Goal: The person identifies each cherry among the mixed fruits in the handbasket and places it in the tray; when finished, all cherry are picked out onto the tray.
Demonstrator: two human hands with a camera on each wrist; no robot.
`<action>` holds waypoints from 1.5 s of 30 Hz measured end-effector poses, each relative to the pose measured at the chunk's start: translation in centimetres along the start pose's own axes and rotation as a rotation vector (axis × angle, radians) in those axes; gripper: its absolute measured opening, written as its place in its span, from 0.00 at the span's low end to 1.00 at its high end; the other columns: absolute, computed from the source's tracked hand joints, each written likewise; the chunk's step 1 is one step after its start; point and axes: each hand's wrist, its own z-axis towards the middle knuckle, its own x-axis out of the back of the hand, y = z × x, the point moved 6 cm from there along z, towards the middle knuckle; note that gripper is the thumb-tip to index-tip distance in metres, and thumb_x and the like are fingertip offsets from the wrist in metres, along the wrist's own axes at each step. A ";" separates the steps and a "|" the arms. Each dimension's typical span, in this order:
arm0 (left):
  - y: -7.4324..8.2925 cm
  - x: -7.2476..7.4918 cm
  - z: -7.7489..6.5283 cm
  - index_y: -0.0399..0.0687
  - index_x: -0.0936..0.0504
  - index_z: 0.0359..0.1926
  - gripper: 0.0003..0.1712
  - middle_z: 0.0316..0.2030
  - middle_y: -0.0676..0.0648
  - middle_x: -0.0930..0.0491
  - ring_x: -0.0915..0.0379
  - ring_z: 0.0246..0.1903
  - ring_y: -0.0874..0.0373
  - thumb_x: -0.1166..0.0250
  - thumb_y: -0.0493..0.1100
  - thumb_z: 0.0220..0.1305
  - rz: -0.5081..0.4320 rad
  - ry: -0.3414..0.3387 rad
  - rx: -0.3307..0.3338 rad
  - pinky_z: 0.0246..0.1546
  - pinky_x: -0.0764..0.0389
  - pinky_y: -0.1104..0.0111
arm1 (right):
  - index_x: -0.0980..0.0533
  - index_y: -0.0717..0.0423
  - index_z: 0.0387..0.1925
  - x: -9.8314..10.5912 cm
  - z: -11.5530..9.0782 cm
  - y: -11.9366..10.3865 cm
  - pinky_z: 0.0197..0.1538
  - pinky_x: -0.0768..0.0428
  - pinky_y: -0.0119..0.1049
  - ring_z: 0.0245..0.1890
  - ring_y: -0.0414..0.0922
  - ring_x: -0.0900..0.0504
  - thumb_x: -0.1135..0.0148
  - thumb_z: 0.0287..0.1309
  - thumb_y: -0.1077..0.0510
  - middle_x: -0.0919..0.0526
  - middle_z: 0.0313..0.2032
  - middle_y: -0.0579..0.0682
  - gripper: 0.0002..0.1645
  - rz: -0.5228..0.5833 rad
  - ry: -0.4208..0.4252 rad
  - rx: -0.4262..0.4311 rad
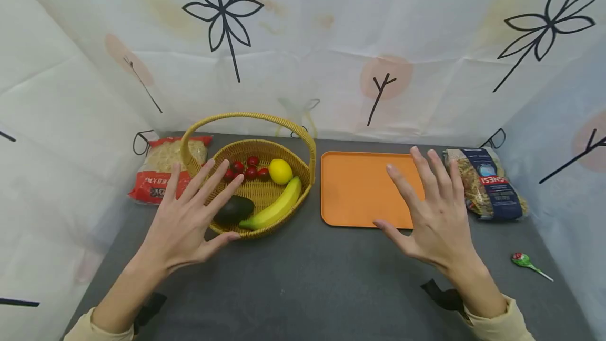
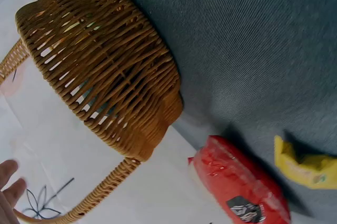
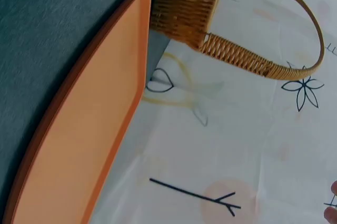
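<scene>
Fingers spread, my left hand [image 1: 189, 220] is held up, overlapping the left rim of a wicker basket [image 1: 260, 191] in the head view. Inside the basket are several red cherries [image 1: 251, 172], a lemon [image 1: 281, 171], a banana [image 1: 276, 209] and an avocado [image 1: 234, 209], partly covered by that hand. My right hand [image 1: 437, 220], also spread and holding nothing, overlaps the right side of an orange tray [image 1: 355, 193]. In the left wrist view the basket [image 2: 105, 66] shows from its side; the right wrist view shows the tray [image 3: 84, 124] edge-on.
A red-and-clear food bag [image 1: 161, 172] lies left of the basket. Near it is a small yellow packet [image 2: 305, 166]. A pasta bag [image 1: 490, 186] lies at the back right, with a green-wrapped lollipop [image 1: 525, 261] in front. A patterned white curtain [image 1: 303, 51] surrounds the grey table [image 1: 303, 288].
</scene>
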 end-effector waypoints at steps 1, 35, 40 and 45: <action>-0.1 -0.1 -0.2 0.59 0.37 0.85 0.54 0.84 0.42 0.38 0.44 0.84 0.41 0.67 0.85 0.73 -0.009 0.003 0.012 0.86 0.59 0.30 | 0.30 0.47 0.79 -0.1 0.2 -0.2 0.86 0.48 0.69 0.84 0.65 0.42 0.57 0.72 0.18 0.37 0.82 0.65 0.51 0.012 -0.004 0.007; -3.0 -3.7 -5.1 0.32 0.20 0.60 0.29 0.62 0.32 0.28 0.31 0.59 0.37 0.21 0.41 0.63 -0.491 -0.115 0.613 0.58 0.23 0.38 | 0.20 0.54 0.60 -13.2 9.8 -10.1 0.56 0.10 0.39 0.56 0.49 0.12 0.32 0.74 0.57 0.13 0.57 0.54 0.16 1.155 -0.539 -0.280; -3.1 -3.9 -5.4 0.32 0.20 0.62 0.30 0.66 0.33 0.30 0.27 0.59 0.39 0.21 0.43 0.65 -0.522 -0.139 0.680 0.56 0.16 0.41 | 0.20 0.57 0.59 -16.4 11.7 -11.4 0.63 0.11 0.48 0.59 0.52 0.15 0.33 0.75 0.56 0.15 0.58 0.58 0.16 1.179 -0.636 -0.248; -3.1 -4.5 -5.7 0.32 0.21 0.63 0.30 0.70 0.33 0.33 0.28 0.64 0.37 0.22 0.43 0.67 -0.619 -0.135 0.742 0.59 0.13 0.40 | 0.20 0.62 0.60 -19.4 13.2 -12.2 0.67 0.14 0.52 0.62 0.54 0.16 0.35 0.77 0.55 0.15 0.59 0.57 0.19 1.149 -0.722 -0.239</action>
